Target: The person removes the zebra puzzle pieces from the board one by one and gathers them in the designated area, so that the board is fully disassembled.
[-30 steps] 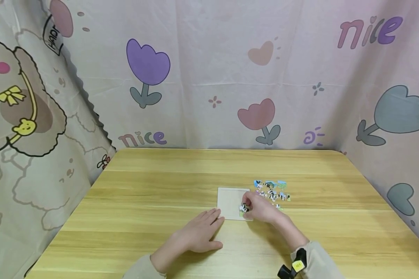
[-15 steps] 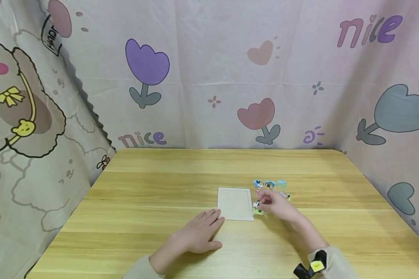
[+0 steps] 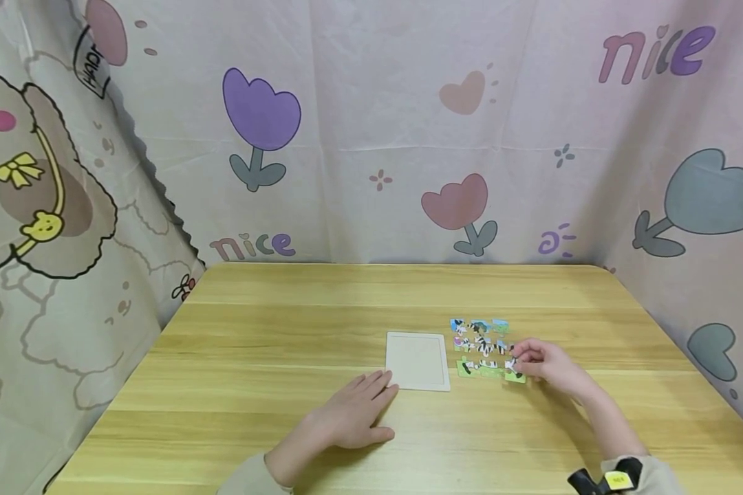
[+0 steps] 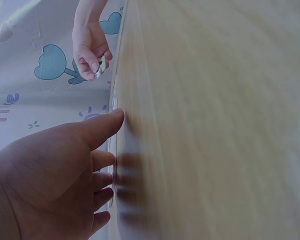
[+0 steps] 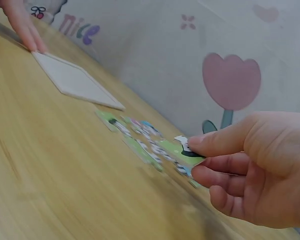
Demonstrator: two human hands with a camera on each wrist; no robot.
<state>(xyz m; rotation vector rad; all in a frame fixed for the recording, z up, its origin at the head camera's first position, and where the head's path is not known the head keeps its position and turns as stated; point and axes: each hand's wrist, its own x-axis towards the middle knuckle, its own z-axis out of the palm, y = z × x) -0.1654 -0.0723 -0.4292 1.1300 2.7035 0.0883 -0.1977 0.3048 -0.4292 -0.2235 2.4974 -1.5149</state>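
My right hand [image 3: 547, 364] pinches a jigsaw puzzle piece [image 5: 192, 155] between thumb and fingers; the piece is green with black and white print. It is held at the right end of a group of loose puzzle pieces [image 3: 483, 346], which lie in rough rows with blue, green and striped black-and-white printing. Left of them lies a flat white puzzle tray [image 3: 416, 361] with a raised border and a bare inside. My left hand [image 3: 356, 412] lies palm down with fingers extended, its fingertips at the tray's near left corner.
A light wood table [image 3: 272, 344] carries everything. Behind it hangs a printed curtain [image 3: 359, 103] with tulips and lettering, and more cloth flanks both sides. A black strap with a yellow label [image 3: 618, 479] sits on my right wrist.
My right hand has carried the puzzle piece from the tray's lower right corner rightward past the loose pieces, uncovering the tray and the bottom row. The left hand has stayed in place.
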